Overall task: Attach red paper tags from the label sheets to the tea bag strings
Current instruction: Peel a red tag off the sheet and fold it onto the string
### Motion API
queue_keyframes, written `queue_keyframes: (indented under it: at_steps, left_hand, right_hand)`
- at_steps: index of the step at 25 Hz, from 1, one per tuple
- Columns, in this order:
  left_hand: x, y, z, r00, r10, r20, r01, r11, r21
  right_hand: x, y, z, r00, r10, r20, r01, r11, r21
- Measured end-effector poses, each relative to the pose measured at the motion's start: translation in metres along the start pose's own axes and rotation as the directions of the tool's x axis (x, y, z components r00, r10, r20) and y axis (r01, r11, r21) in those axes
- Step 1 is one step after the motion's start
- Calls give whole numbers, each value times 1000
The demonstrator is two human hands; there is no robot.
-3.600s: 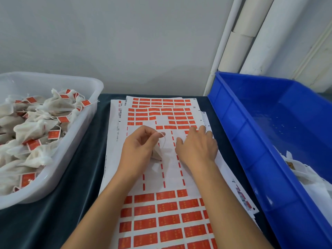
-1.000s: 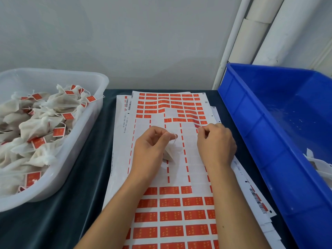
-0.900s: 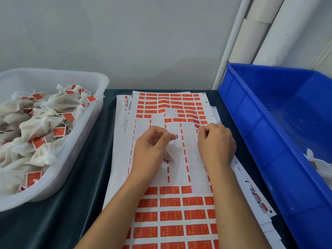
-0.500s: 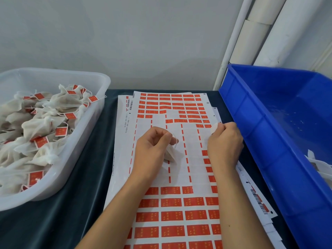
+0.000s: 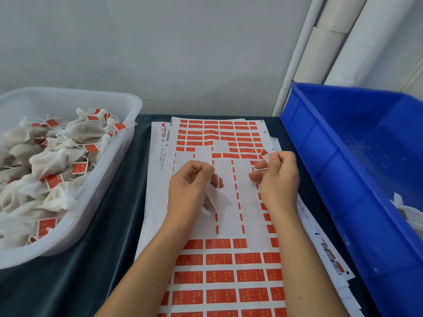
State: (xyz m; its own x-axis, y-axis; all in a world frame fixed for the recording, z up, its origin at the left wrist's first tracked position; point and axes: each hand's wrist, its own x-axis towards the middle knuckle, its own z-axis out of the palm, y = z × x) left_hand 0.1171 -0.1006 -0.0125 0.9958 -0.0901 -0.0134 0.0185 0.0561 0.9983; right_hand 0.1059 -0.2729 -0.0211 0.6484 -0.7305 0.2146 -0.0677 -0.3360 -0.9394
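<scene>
A stack of label sheets (image 5: 225, 266) with rows of red tags lies on the dark cloth in front of me; its middle rows are stripped. My left hand (image 5: 191, 187) hovers over the sheet, pinching the string of a small white tea bag (image 5: 211, 197) that hangs under its fingers. My right hand (image 5: 278, 177) is lifted at the sheet's right side, pinching a peeled red tag (image 5: 264, 153) between thumb and forefinger, sticky white side partly showing. The two hands are a short gap apart.
A clear plastic tub (image 5: 96, 209) at the left holds several tagged tea bags (image 5: 57, 154). A large blue bin (image 5: 357, 179) stands at the right with white bags in its near corner. White pipes (image 5: 320, 46) rise behind it. A grey wall closes the back.
My right hand went from pressing on the sheet's right side to lifting off with a red tag peeled free. My left hand kept the tea bag nearly still.
</scene>
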Motion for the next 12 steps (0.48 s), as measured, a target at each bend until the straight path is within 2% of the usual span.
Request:
queue_keyframes:
  at_steps: [5,9,12]
  left_hand:
    - [4,0,0,998,-49,-50,48,999,-23]
    - [4,-1,0,997,-35,-71,36,999,9]
    - [4,-2,0,997,-29,-77,30,999,13]
  right_hand:
    - [-4,-3,5,980,48,193,-72,990,121]
    - [-11,-6,5,965,15,262,-44,993,105]
    - [-15,-10,5,954,15,298,-64,986,157]
